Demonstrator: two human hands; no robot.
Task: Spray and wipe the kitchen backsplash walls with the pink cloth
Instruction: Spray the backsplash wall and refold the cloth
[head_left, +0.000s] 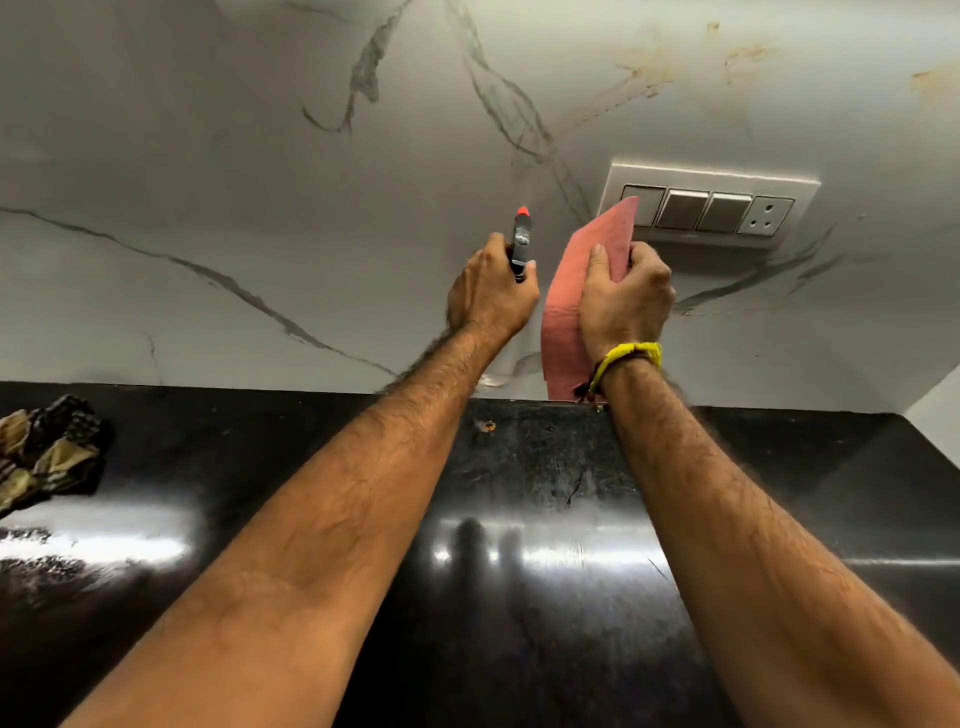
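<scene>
Holding one sprayer (521, 240), one pink cloth (576, 291)

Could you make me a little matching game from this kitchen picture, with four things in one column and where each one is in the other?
Things:
1. spray bottle
2. pink cloth
3. switch plate
4. patterned rag

Places:
A. lying on the black counter, far left
B. gripped in the right hand
C. fixed on the marble wall, right of both hands
D. gripped in the left hand, nozzle toward the wall

Pairs: 1-D, 2-B, 3-C, 4-A
</scene>
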